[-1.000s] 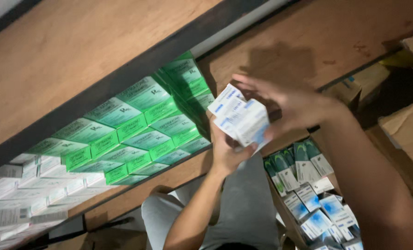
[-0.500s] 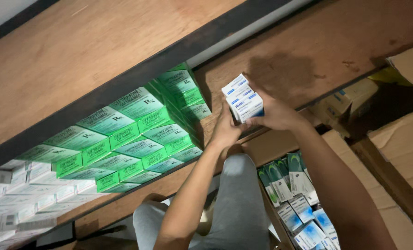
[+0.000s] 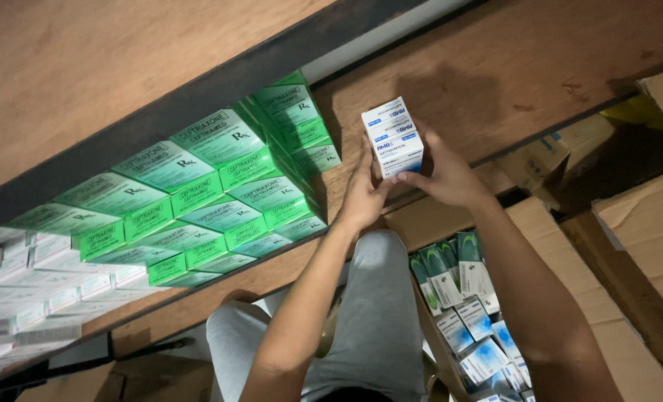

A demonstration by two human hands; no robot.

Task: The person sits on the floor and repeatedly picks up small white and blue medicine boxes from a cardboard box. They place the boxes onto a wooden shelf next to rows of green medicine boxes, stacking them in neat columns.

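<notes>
Overhead, both hands (image 3: 406,186) hold white-blue cartons (image 3: 392,136) beside green cartons (image 3: 220,186).

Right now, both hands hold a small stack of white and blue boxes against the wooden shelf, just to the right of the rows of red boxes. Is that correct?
Not quite. The head view shows the rows of boxes are green, not red. The rest holds: the left hand and right hand hold the small stack of white and blue boxes against the wooden shelf, just right of those rows.
</notes>
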